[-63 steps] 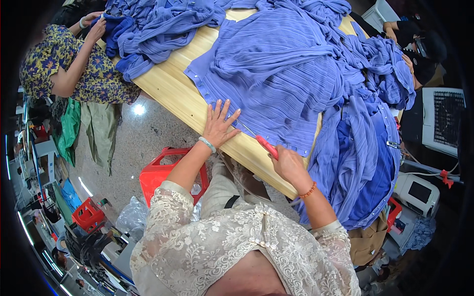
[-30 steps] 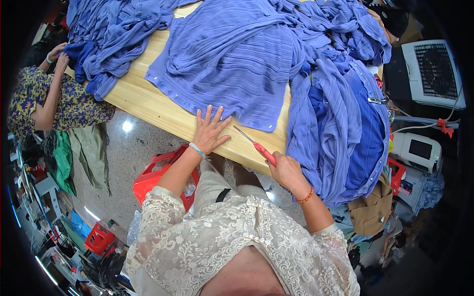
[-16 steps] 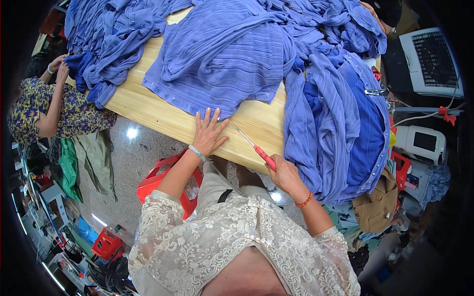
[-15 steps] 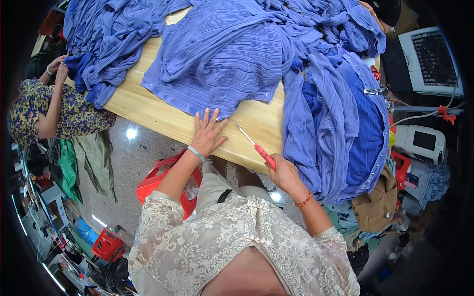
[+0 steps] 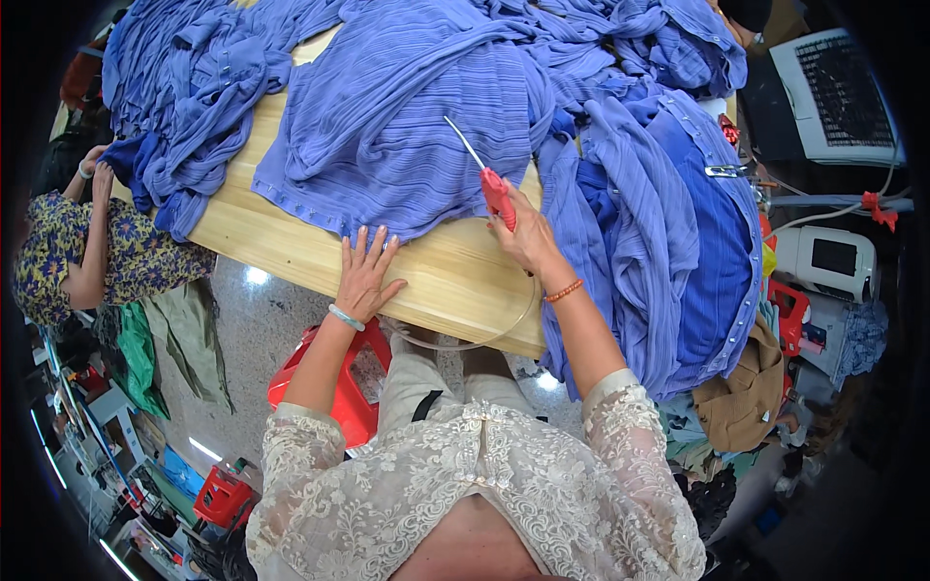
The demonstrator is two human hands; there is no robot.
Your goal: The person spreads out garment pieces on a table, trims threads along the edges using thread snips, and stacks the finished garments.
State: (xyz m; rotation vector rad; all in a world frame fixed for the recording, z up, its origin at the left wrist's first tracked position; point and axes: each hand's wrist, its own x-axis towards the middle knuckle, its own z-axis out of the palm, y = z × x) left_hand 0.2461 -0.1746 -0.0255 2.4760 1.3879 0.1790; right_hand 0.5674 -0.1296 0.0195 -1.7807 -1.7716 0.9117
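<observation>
A blue pleated garment (image 5: 417, 145) is spread over the pale wooden table (image 5: 436, 276), and small light fasteners dot its near hem. My left hand (image 5: 364, 275) lies flat with fingers spread, its fingertips at that hem by the table's near edge. In my right hand (image 5: 528, 232) is a red blow gun (image 5: 498, 198), held by its handle. Its long thin metal nozzle points forward and left above the garment. A clear hose (image 5: 484, 341) loops down from below the right hand toward my lap.
Blue garments are heaped at the far left (image 5: 184, 97) and on the right (image 5: 639, 242). At the left a person (image 5: 92, 232) handles blue cloth. A red plastic stool (image 5: 354, 387) stands beneath my left forearm; white machines (image 5: 823, 261) are at the right.
My right hand has moved forward, lifting the blow gun from beside the hem to over the garment. The hose has come into view. My left hand stays spread by the hem.
</observation>
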